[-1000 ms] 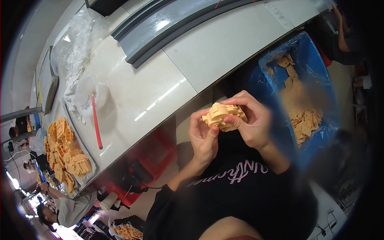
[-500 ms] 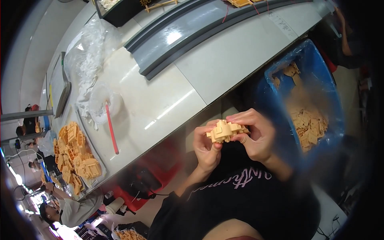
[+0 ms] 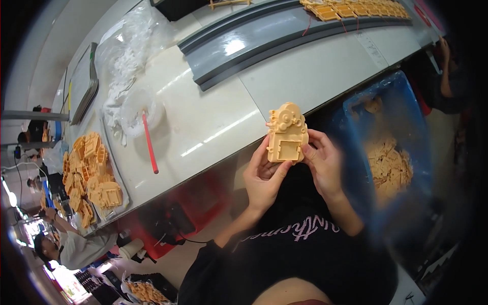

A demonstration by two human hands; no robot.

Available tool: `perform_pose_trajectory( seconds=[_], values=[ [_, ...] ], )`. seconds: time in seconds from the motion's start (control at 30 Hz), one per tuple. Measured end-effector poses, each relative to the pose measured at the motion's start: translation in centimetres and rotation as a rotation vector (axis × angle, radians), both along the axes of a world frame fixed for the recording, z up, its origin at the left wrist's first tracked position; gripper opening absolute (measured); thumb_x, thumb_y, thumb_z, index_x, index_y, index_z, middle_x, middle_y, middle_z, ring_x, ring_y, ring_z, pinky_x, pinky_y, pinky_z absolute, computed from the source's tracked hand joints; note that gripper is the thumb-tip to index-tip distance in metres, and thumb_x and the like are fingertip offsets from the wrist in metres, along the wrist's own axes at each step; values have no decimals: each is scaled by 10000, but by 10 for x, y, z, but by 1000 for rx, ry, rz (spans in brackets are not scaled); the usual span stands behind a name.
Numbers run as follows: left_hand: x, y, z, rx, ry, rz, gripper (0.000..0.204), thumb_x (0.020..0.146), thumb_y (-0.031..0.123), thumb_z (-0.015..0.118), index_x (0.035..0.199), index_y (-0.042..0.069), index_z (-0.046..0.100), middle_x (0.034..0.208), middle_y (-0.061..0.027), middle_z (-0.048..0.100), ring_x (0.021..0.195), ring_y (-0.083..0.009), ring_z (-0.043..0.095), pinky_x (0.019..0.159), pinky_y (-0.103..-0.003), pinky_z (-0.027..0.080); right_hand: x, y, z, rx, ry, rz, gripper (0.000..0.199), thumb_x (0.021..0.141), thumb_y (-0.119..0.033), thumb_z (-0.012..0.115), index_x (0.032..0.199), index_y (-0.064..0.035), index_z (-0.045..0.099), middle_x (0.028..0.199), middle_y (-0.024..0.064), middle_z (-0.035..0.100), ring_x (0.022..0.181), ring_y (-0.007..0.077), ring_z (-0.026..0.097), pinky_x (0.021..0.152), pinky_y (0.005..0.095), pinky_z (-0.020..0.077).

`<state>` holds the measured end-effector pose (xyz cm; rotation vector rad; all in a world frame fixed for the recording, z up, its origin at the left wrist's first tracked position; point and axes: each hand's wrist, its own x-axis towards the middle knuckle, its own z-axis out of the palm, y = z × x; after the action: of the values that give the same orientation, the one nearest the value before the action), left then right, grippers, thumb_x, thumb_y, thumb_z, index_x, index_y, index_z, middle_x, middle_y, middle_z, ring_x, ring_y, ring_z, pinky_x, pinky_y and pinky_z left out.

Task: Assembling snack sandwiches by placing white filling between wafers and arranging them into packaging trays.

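Observation:
Between both hands, just off the table's near edge, I hold a tan molded plastic housing [image 3: 285,133]. It stands upright with a broad face toward me: round bosses above, a rectangular recess below. My left hand [image 3: 264,175] is closed around its lower left, the thumb at its bottom edge. My right hand [image 3: 323,165] grips the lower right side with fingers and thumb. At left on the table, a tray [image 3: 120,213] bears a heap of similar tan parts [image 3: 91,175].
A clear plastic cup [image 3: 140,114] with a red stick [image 3: 151,147] stands on the table [image 3: 203,122]. Beyond lies a grey channel [image 3: 244,48], with a row of tan parts [image 3: 356,9]. A blue lined bin [image 3: 424,147] holds tan pieces at right. Another person [image 3: 76,249] sits at left.
The housing has turned from edge-on to upright, its broad recessed face now showing. Both hands have shifted their grip lower on it. The whole view has shifted slightly.

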<state>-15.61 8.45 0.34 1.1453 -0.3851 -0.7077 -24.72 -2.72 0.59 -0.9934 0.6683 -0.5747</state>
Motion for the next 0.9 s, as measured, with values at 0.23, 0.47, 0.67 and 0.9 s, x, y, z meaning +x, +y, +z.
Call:
perform_pose_trajectory(
  seconds=[0.23,0.47,0.67,0.9],
  values=[
    [0,8,1,54,-96,23,543,866,-67,597,1361,-57,373,1305,-183,497,1174,-266,528,977,-359,468,5,7,6,-115,-72,0,412,858,-25,664,1214,79,486,1142,123,573,1056,178,571,890,282,482],
    [-6,25,-6,-69,-179,138,546,866,-92,580,1369,-44,372,1300,-169,501,1179,-252,524,983,-347,462,4,11,1,-119,-71,144,336,859,-43,668,1146,75,542,1042,104,620,966,161,607,858,273,491],
    [-6,53,6,-112,-106,236,504,882,-60,577,1348,-25,387,1211,-106,550,1103,-156,559,929,-280,469,23,34,16,-301,-91,270,299,859,-77,678,1097,68,569,990,78,628,931,150,603,841,259,473],
    [24,160,8,261,-326,781,384,909,99,564,1256,-42,479,1150,-107,569,1079,-160,534,944,-294,424,37,69,14,-404,-75,609,183,939,-52,520,1062,48,611,996,105,601,934,180,614,873,297,482]
  ],
)
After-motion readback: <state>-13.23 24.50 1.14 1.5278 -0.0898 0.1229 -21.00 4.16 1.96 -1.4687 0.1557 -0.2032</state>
